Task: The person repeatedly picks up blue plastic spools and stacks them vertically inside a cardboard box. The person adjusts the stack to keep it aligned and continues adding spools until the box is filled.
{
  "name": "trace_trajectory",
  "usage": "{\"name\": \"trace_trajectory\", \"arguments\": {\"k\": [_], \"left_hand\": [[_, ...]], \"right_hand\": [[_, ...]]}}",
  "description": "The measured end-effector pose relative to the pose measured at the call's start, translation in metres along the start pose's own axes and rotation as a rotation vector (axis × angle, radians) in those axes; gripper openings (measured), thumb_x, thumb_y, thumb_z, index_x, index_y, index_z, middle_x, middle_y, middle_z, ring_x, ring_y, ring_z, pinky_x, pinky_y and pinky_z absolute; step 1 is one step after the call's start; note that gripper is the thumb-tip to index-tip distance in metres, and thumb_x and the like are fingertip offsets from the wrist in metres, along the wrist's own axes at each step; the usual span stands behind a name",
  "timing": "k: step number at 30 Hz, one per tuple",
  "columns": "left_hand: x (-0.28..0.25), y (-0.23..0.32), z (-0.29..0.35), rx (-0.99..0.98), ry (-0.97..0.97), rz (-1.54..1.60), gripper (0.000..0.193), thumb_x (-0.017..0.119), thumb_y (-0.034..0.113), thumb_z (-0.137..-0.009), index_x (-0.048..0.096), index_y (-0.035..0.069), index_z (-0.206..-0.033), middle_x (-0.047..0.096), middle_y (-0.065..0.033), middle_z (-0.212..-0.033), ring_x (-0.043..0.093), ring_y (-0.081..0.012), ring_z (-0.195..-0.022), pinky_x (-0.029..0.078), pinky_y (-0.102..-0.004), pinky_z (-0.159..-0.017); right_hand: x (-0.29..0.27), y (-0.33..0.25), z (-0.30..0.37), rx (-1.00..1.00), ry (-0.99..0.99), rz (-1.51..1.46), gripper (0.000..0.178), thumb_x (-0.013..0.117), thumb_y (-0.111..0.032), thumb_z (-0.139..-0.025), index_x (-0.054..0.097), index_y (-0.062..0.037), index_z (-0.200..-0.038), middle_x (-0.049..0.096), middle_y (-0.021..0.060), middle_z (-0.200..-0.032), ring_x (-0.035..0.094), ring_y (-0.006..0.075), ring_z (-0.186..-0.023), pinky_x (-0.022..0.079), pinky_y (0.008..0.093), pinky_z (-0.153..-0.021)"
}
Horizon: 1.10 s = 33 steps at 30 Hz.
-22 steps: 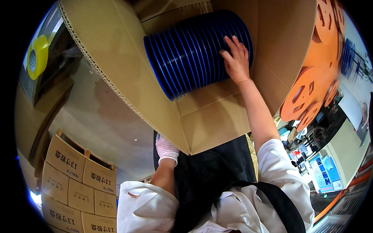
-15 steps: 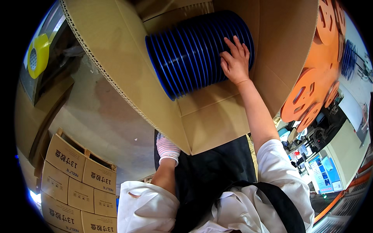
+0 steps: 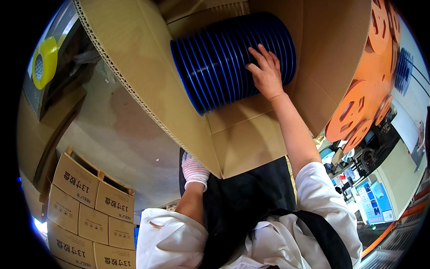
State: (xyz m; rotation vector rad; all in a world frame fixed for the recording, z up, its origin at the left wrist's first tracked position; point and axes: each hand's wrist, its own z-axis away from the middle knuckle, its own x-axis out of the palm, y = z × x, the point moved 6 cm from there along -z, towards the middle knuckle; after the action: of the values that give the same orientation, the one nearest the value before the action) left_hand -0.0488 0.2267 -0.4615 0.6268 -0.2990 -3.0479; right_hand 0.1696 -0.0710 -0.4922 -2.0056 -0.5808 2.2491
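A row of dark blue plastic reel discs (image 3: 210, 67) lies on its side in an open cardboard box (image 3: 248, 152), the thin rims standing one beside another. My bare right hand (image 3: 267, 74) reaches into the box and rests over the right half of the row, fingers apart and nothing held in them. Low on the outside of the box's left wall is my left hand (image 3: 194, 170), in a striped white and pink glove. Its fingers are mostly hidden by the cardboard, so their grip does not show.
Several orange reel flanges (image 3: 347, 112) stand right of the box. More blue discs (image 3: 404, 71) hang on a rod at the far right. Closed cartons (image 3: 76, 184) are stacked at lower left. A yellow tape roll (image 3: 44, 62) sits at upper left, and a cluttered workbench (image 3: 398, 166) at right.
My right hand has shifted slightly left along the disc rims, its fingers still spread. My left hand stays at the box's outer wall. The box sits a little further right in view.
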Motion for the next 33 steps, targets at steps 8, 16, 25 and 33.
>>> {"name": "trace_trajectory", "arguments": {"k": [8,16,25,33], "left_hand": [[0.002,-0.002,0.001,0.007,0.039,0.001,0.051,0.042,0.041,-0.095,0.055,0.013,-0.136,0.053,-0.0098,-0.143,0.042,-0.0244,-0.138,0.027,-0.0440,-0.117],[-0.004,-0.001,0.000,-0.003,-0.028,0.022,0.052,0.040,0.041,-0.096,0.053,0.013,-0.138,0.052,-0.0096,-0.144,0.041,-0.0235,-0.138,0.025,-0.0436,-0.117],[-0.012,-0.001,0.000,-0.008,-0.010,0.055,0.051,0.042,0.041,-0.095,0.055,0.012,-0.134,0.054,-0.0109,-0.141,0.044,-0.0247,-0.136,0.027,-0.0435,-0.116],[-0.008,-0.003,0.000,0.013,0.026,0.050,0.052,0.050,0.043,-0.090,0.059,0.011,-0.130,0.058,-0.0104,-0.134,0.047,-0.0256,-0.132,0.028,-0.0448,-0.115]], "right_hand": [[-0.007,-0.014,-0.008,0.041,0.038,-0.049,0.012,0.068,-0.007,-0.073,0.060,-0.0119,-0.080,0.052,0.0058,-0.143,0.039,0.0281,-0.141,0.033,0.0487,-0.110],[-0.001,-0.029,-0.014,-0.091,0.089,-0.051,0.016,0.065,-0.005,-0.079,0.059,-0.0148,-0.089,0.053,0.0044,-0.141,0.043,0.0258,-0.137,0.038,0.0470,-0.108],[0.001,-0.032,-0.020,-0.010,0.038,-0.121,0.011,0.068,-0.008,-0.076,0.062,-0.0129,-0.084,0.054,0.0069,-0.140,0.039,0.0288,-0.141,0.028,0.0517,-0.113],[0.004,-0.040,-0.028,-0.050,0.046,-0.136,0.013,0.069,-0.009,-0.075,0.060,-0.0127,-0.083,0.056,0.0063,-0.137,0.044,0.0264,-0.137,0.033,0.0504,-0.110]]}}
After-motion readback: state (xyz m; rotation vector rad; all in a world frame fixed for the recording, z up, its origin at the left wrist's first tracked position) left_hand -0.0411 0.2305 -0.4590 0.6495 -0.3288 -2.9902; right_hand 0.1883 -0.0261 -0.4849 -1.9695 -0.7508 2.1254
